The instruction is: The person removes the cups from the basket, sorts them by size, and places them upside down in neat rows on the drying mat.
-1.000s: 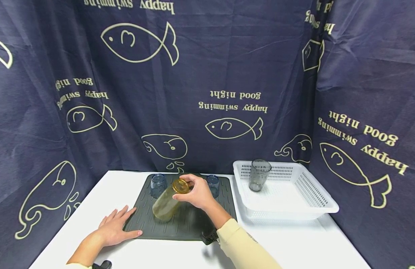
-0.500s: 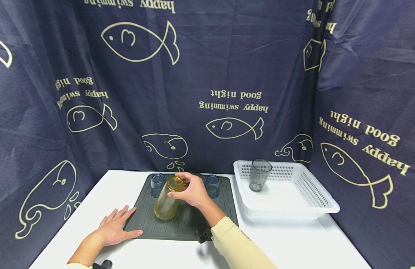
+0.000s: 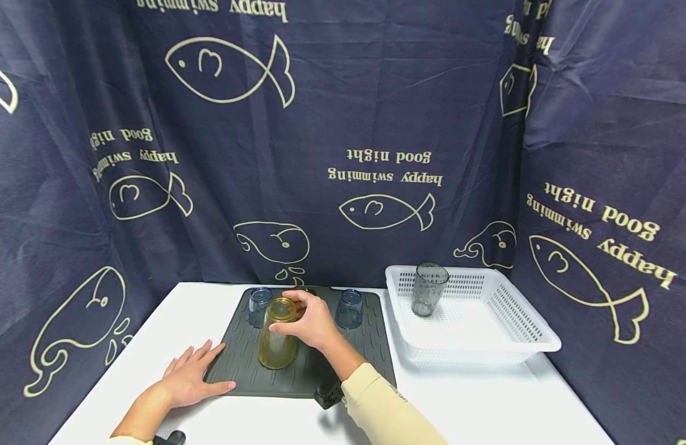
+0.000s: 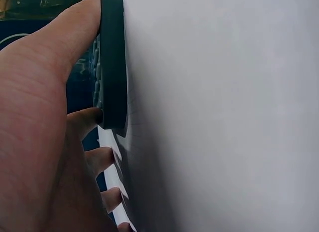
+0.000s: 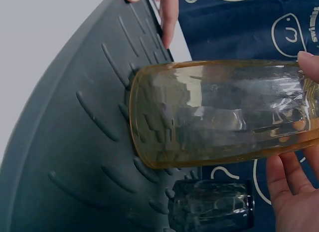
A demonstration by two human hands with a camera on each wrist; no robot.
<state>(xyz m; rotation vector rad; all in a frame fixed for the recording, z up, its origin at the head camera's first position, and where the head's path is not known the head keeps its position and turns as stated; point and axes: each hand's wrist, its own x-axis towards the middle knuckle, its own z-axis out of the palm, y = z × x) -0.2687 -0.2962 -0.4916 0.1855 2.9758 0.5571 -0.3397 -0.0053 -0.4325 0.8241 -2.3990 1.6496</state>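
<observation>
An amber drinking glass (image 3: 277, 346) stands upside down on the dark grey drying mat (image 3: 237, 377). My right hand (image 3: 309, 321) holds it near its upturned base, thumb on one side and fingers on the other. In the right wrist view the glass (image 5: 214, 112) has its rim against the ridged mat (image 5: 65, 142). My left hand (image 3: 190, 377) lies flat with spread fingers at the mat's front left corner. The left wrist view shows the thumb of that hand (image 4: 35, 112) along the mat edge (image 4: 112, 67).
Blue glasses stand upside down at the mat's back left (image 3: 259, 309) and back right (image 3: 350, 309). Something brownish is mostly hidden behind my right hand. At right, a white plastic basket (image 3: 521, 349) contains a grey glass (image 3: 429, 290) leaning by its back left wall.
The amber glass has gone from tilted to upright, rim down, on the mat. My right hand has moved slightly left with it. The left hand has stayed in place.
</observation>
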